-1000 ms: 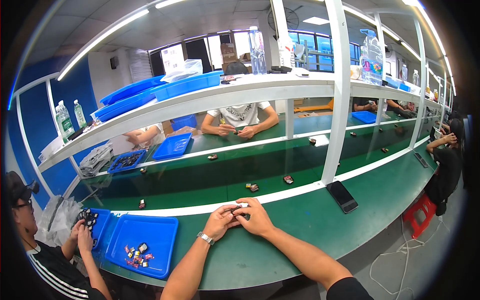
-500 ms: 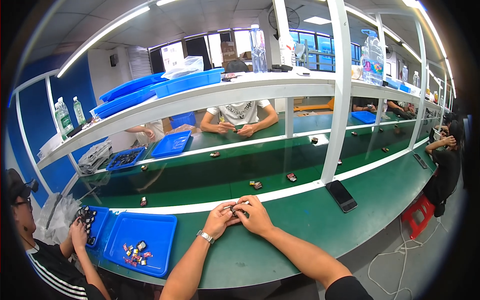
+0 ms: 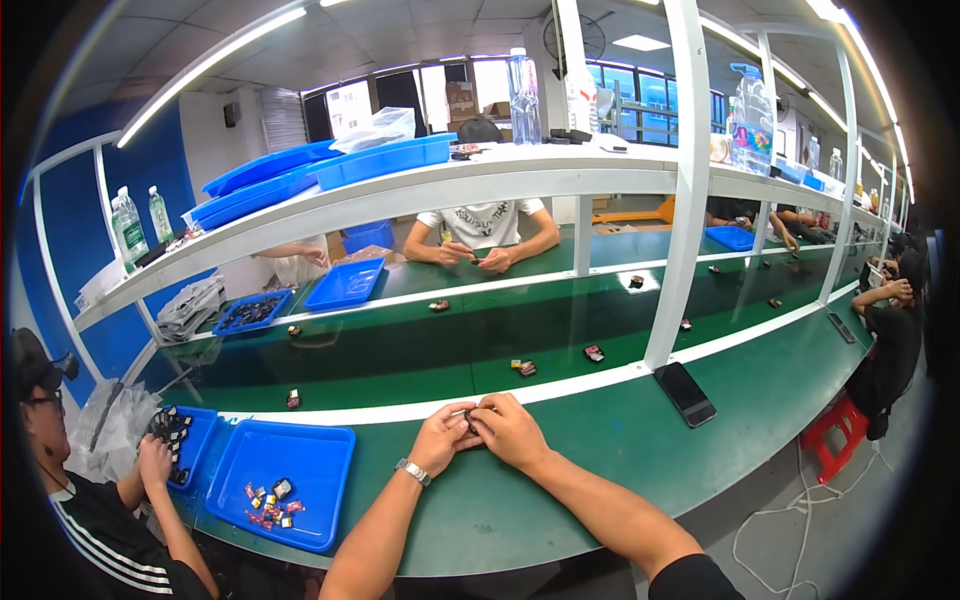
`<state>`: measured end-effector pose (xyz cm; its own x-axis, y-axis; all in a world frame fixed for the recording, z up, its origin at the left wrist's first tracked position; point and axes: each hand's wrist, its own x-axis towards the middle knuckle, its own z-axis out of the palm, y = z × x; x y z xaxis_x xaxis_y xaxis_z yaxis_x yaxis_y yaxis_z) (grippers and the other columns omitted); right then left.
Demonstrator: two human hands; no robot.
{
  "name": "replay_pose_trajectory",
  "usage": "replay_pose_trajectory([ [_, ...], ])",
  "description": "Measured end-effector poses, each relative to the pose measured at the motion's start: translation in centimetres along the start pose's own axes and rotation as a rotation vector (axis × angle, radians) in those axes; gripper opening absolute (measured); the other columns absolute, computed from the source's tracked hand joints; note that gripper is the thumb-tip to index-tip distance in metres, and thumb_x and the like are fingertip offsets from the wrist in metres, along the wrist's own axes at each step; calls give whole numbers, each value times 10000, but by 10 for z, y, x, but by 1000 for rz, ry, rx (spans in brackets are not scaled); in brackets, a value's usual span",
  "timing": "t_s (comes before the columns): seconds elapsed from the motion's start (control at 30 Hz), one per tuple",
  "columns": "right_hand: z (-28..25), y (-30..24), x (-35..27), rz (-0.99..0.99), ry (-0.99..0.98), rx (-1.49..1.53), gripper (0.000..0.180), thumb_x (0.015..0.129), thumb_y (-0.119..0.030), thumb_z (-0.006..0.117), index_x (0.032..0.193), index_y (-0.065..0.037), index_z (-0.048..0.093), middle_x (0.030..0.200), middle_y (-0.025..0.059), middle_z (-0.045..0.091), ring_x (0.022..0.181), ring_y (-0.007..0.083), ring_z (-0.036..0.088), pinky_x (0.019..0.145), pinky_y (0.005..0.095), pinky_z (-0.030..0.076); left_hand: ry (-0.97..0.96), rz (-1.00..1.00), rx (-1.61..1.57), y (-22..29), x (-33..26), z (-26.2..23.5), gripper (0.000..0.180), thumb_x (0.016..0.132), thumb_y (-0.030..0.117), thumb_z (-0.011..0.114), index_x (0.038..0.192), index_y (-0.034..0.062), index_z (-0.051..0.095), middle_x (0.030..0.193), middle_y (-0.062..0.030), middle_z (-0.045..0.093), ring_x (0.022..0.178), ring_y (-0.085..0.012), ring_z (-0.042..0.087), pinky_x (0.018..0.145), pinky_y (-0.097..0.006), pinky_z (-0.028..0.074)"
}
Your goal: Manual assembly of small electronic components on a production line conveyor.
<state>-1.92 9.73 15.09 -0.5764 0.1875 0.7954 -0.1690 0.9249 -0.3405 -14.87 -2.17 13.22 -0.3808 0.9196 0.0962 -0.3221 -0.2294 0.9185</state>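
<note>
Together, the left hand (image 3: pixel 440 442) and right hand (image 3: pixel 513 435) pinch a small dark part (image 3: pixel 471 421) between their fingertips, to the right of the blue plastic tray (image 3: pixel 300 455) and apart from it; the fingers hide most of the part's shape. Inside that tray lie small red, yellow and white pieces (image 3: pixel 268 510) and a black part (image 3: pixel 282 488). Farther right of it, a black smartphone (image 3: pixel 685 394) rests on the green tabletop (image 3: pixel 600 480). Just left of it, a co-worker's hands (image 3: pixel 155 460) are at a second blue tray (image 3: pixel 204 440) of dark parts (image 3: pixel 178 438). Beyond it, small loose pieces (image 3: pixel 594 353) lie spaced along a green belt (image 3: pixel 440 350).
</note>
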Motion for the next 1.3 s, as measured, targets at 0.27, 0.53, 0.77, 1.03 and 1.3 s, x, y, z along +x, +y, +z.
replay_pose_trajectory([
  [0.27,6,4,-4,9,46,-24,134,763,-64,708,890,-32,676,964,75,604,902,257,598,750,349,532,17,-15,-4,-2,3,6,308,957,36,529,1262,15,485,1125,-114,634,1037,-212,639,943,-404,545],
  [0.53,9,-2,-4,66,56,-24,140,786,-58,670,917,-30,627,990,93,583,925,276,587,757,355,525,199,9,131,1,1,20,233,944,56,549,1173,10,548,1021,-96,651,902,-178,664,786,-345,579],
  [0.77,-15,-2,2,46,-51,204,232,778,-57,647,1005,-37,600,1002,109,561,957,291,573,788,372,520,337,77,132,-4,4,29,148,939,36,552,1080,2,583,946,-103,676,817,-159,655,706,-297,579],
  [1.03,-50,115,-8,635,309,-252,176,784,-52,610,958,-66,635,953,112,602,953,306,577,827,416,487,461,188,426,1,80,-18,133,899,-23,543,1021,-20,595,862,-69,681,707,-91,598,619,-230,483],
  [1.3,-43,142,3,795,174,-295,359,771,-99,627,1119,-19,595,1073,158,595,1053,331,544,933,418,454,622,159,1173,-12,141,-69,92,808,48,631,872,24,693,875,-143,684,785,-275,661,720,-358,518],
])
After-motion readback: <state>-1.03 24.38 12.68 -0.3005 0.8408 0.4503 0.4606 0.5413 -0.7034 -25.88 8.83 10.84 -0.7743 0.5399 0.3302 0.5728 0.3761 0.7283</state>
